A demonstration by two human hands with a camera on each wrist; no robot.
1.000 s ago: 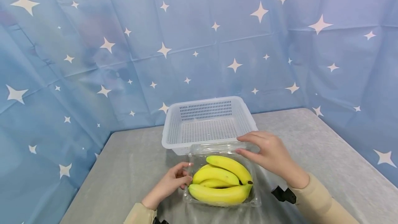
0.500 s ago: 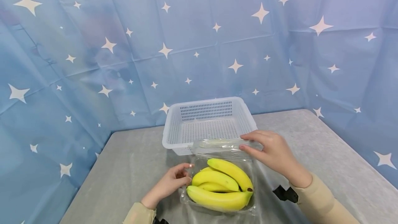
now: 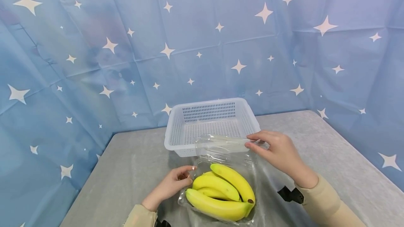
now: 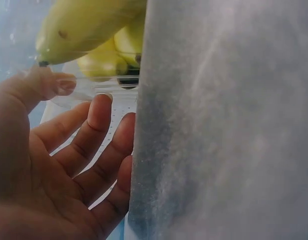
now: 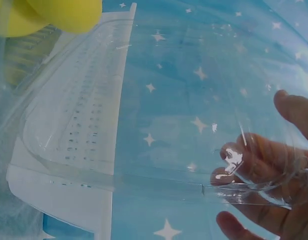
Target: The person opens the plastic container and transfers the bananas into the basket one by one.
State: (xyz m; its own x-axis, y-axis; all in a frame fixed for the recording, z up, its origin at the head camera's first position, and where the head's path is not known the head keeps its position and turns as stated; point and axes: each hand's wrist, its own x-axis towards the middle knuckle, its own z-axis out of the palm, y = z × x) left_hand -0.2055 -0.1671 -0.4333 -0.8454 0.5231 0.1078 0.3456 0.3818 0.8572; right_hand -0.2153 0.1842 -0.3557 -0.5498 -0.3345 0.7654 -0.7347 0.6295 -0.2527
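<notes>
Clear plastic clamshell box (image 3: 217,199) sits low in the centre of the head view on the grey table (image 3: 126,171), holding a bunch of smooth yellow bananas (image 3: 222,193). Its hinged lid (image 3: 221,146) stands raised above the fruit, pinched at its right corner by the right hand (image 3: 277,151). The left hand (image 3: 172,185) holds the box's left rim with curled fingers. Just behind, a white perforated basket (image 3: 209,125) stands with nothing inside. No label or writing is legible. Blue star-printed cloth (image 3: 94,45) fills the upper frame.
</notes>
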